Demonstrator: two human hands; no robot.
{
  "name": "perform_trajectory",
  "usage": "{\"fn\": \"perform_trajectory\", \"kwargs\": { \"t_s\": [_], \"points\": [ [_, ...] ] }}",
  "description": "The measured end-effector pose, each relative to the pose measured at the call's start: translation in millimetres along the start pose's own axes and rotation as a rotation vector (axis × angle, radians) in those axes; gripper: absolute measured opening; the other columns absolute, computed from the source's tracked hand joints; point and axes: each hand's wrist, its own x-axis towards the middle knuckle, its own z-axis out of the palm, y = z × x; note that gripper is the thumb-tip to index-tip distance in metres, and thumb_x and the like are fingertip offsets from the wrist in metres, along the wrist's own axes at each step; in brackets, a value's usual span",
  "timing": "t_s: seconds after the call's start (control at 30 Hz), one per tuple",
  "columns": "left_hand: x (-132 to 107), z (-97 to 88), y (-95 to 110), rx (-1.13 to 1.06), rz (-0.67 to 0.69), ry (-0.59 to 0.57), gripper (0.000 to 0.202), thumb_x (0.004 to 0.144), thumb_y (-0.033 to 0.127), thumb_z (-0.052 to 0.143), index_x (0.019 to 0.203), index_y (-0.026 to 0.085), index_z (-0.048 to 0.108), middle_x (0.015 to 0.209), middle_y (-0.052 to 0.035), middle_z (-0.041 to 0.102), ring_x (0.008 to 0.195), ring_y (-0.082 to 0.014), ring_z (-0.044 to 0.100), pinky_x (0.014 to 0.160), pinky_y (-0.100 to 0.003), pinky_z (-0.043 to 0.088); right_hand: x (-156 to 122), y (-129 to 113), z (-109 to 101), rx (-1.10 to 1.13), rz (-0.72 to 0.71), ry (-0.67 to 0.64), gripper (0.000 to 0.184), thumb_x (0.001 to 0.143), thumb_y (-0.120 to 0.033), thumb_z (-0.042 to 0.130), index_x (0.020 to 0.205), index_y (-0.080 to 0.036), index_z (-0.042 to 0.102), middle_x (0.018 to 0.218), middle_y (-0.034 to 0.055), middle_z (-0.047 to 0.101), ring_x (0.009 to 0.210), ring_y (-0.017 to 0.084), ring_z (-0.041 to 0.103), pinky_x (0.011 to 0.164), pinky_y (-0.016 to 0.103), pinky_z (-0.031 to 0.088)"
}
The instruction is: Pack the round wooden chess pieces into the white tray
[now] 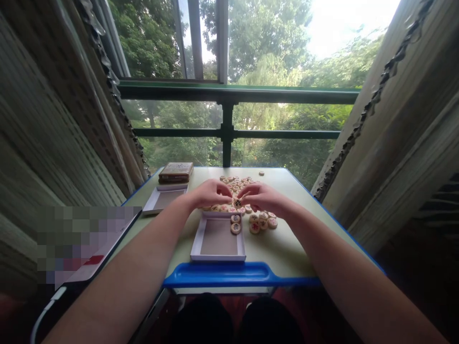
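Note:
My left hand (pixel 210 195) and my right hand (pixel 263 197) meet over a pile of round wooden chess discs (pixel 238 184) in the middle of the pale table (pixel 287 248). Both hands have their fingers curled and pinched down among the discs; what each one grips is hidden. A white shallow box (pixel 218 239) lies just in front of the hands, with two discs (pixel 235 223) inside its far edge. Several more discs (pixel 263 222) lie to the right of the box.
A second white tray (pixel 165 198) lies at the left with a brown box (pixel 176 172) behind it. One stray disc (pixel 261 173) sits near the far edge. A phone (pixel 89 248) rests at the left. The blue table rim (pixel 229 274) is nearest me; a window railing stands behind.

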Motion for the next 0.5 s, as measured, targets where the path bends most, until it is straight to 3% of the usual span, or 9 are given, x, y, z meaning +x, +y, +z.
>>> {"fn": "perform_trajectory", "kwargs": {
  "t_s": [0.2, 0.33, 0.5],
  "points": [
    [-1, -2.2, 0, -0.03, -0.049, -0.275, 0.031, 0.067, 0.035, 0.064, 0.088, 0.013, 0.07, 0.077, -0.0023, 0.067, 0.07, -0.0134, 0.056, 0.061, -0.021, 0.039, -9, -5, 11, -0.384, -0.148, 0.016, 0.016, 0.068, -0.022, 0.059, 0.081, -0.017, 0.068, 0.076, 0.0015, 0.066, 0.062, 0.01, 0.057, 0.053, 0.02, 0.04],
    [-1, -1.0, -4, 0.02, -0.078, -0.341, 0.03, 0.066, 0.036, 0.065, 0.086, 0.014, 0.07, 0.076, -0.0015, 0.066, 0.071, -0.0138, 0.056, 0.062, -0.021, 0.038, -7, 1, 14, -0.539, -0.139, 0.021, 0.017, 0.069, -0.024, 0.06, 0.082, -0.019, 0.069, 0.081, 0.0023, 0.068, 0.07, 0.013, 0.058, 0.056, 0.02, 0.04],
    [1, 1.1, -8, 0.073, -0.082, -0.34, 0.025, 0.068, 0.033, 0.061, 0.08, 0.013, 0.068, 0.071, -0.0007, 0.064, 0.067, -0.0126, 0.053, 0.059, -0.021, 0.037, -6, 1, 17, -0.666, -0.1, 0.008, 0.017, 0.072, -0.026, 0.056, 0.082, -0.02, 0.068, 0.079, 0.0016, 0.068, 0.068, 0.013, 0.057, 0.054, 0.02, 0.037]
  ]
}}
